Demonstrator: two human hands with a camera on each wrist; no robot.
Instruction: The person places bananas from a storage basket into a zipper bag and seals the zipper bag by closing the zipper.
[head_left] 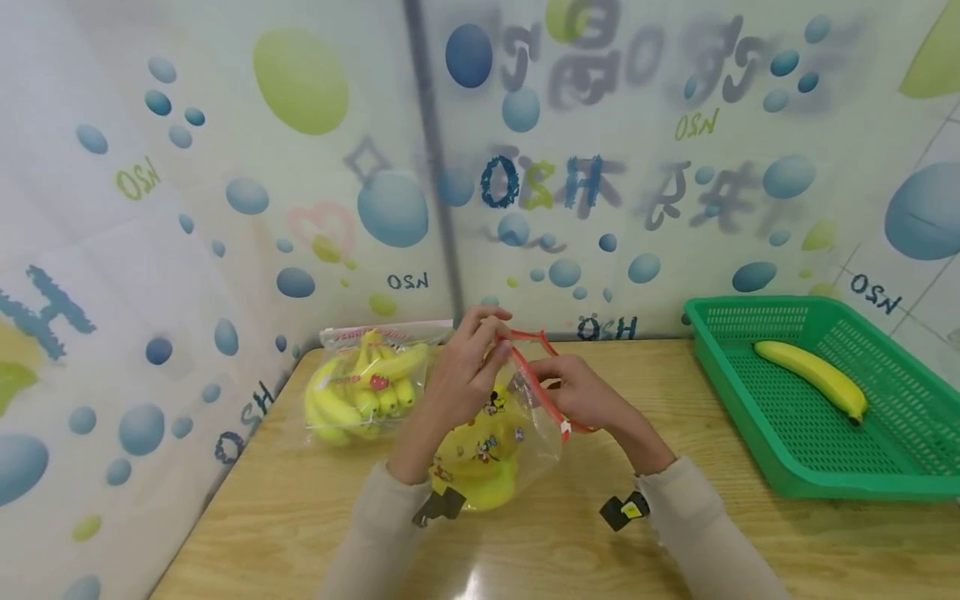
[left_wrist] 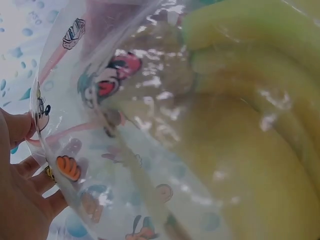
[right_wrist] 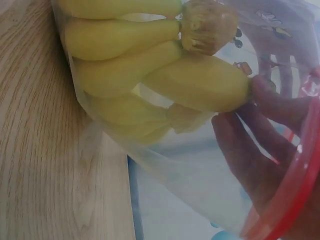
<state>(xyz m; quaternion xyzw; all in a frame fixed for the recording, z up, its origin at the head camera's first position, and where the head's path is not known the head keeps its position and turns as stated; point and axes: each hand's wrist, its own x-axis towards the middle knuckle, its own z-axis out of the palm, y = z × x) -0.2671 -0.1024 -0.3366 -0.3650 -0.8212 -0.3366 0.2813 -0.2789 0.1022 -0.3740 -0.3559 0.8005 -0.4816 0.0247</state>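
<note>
A clear zip bag (head_left: 487, 446) with cartoon prints and a red zip edge stands on the table, with yellow bananas in it. My left hand (head_left: 468, 375) pinches the bag's upper edge between thumb and fingers. Through the mouth reaches my right hand (head_left: 581, 392); inside, its thumb and fingers hold the end of a single banana (right_wrist: 200, 82). That banana lies against banana bunches (right_wrist: 115, 40) in the bag, their stems towards the hand. In the left wrist view, large bananas (left_wrist: 240, 135) show through the plastic.
A second zip bag (head_left: 367, 387) full of bananas lies at the back left of the wooden table (head_left: 300, 517). On the right, a green basket (head_left: 780, 458) holds one banana (head_left: 813, 379). A patterned curtain (head_left: 525, 250) hangs behind the table.
</note>
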